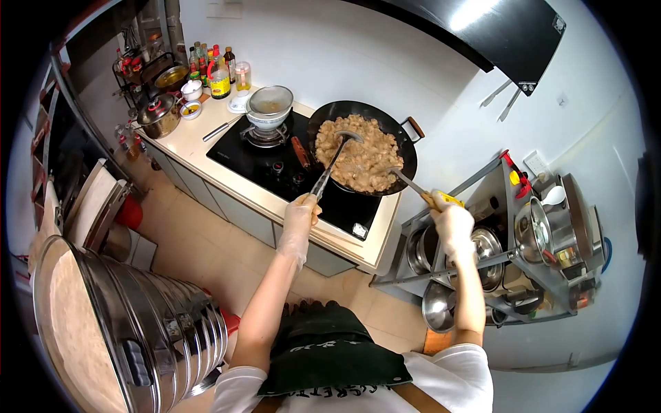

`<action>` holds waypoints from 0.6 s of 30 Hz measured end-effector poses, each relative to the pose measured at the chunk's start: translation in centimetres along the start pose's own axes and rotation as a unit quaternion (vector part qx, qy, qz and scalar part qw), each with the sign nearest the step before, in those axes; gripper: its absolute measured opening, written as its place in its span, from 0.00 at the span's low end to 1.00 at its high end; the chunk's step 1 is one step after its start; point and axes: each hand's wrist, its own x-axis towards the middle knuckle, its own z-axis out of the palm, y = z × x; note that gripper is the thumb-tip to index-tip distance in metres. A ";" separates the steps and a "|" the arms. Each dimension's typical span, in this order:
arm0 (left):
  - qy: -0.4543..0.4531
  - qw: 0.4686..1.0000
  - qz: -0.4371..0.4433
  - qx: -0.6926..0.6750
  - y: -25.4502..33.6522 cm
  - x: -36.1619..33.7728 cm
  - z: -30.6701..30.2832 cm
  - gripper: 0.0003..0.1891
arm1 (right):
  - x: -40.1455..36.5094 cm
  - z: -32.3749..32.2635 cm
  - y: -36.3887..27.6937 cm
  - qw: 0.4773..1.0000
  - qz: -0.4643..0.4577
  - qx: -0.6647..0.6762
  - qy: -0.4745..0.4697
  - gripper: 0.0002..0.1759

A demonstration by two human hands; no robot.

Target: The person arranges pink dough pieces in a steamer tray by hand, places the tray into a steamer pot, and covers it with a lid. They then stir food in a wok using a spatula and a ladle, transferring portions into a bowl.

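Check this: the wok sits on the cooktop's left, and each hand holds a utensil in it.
Wrong side: the head view shows the wok on the cooktop's right. The left hand and right hand hold a ladle and another utensil in it.

The range hood [468,26] is cut off above, and the bottle labels [220,87] are illegible.
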 end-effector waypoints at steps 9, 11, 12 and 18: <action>0.003 1.000 -0.004 0.009 -0.2 -2.3 1.2 0.11 | 0.5 4.7 -2.5 0.986 0.089 0.009 -0.140 0.19; 0.003 1.000 -0.008 0.013 -0.4 -2.9 1.5 0.11 | 1.0 11.0 -2.4 0.992 0.091 0.009 -0.088 0.17; 0.001 1.000 -0.010 0.013 -0.7 -2.9 1.5 0.12 | 0.9 11.9 -2.6 0.993 0.098 0.037 -0.062 0.17; 0.013 0.999 -0.015 0.031 -3.7 -3.7 1.9 0.13 | 0.6 13.5 -2.4 0.992 0.104 0.060 -0.028 0.21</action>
